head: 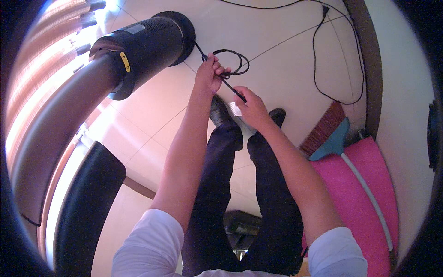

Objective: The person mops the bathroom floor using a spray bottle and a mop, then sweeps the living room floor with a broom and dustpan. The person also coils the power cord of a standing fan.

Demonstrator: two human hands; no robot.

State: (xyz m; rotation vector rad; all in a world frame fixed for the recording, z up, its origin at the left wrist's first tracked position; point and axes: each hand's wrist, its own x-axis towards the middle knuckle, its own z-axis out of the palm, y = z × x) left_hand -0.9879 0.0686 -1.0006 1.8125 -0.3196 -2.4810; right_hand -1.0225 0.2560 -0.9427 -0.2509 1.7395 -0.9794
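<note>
A black power cord (pixel 238 55) runs from the round base of a black tower appliance (pixel 162 38), possibly a fan or air purifier, to my hands. My left hand (pixel 210 71) is closed on the cord, and a loose loop sticks out past its fingers. Just below and to the right, my right hand (pixel 252 105) grips a further stretch of the same cord between thumb and fingers. A small white ribbed object (pixel 235 108) shows beside the right fingers; whether it touches them is unclear. The tower leans across the left of the view and bears a yellow label (pixel 125 62).
Another black cable (pixel 314 52) with a plug (pixel 325 10) lies on the tiled floor by the wall. To my right are a broom (pixel 327 138) with reddish bristles and a pink panel (pixel 360 194). Curtains (pixel 45 45) and a black curved surface (pixel 91 194) stand left. My shoes are below my hands.
</note>
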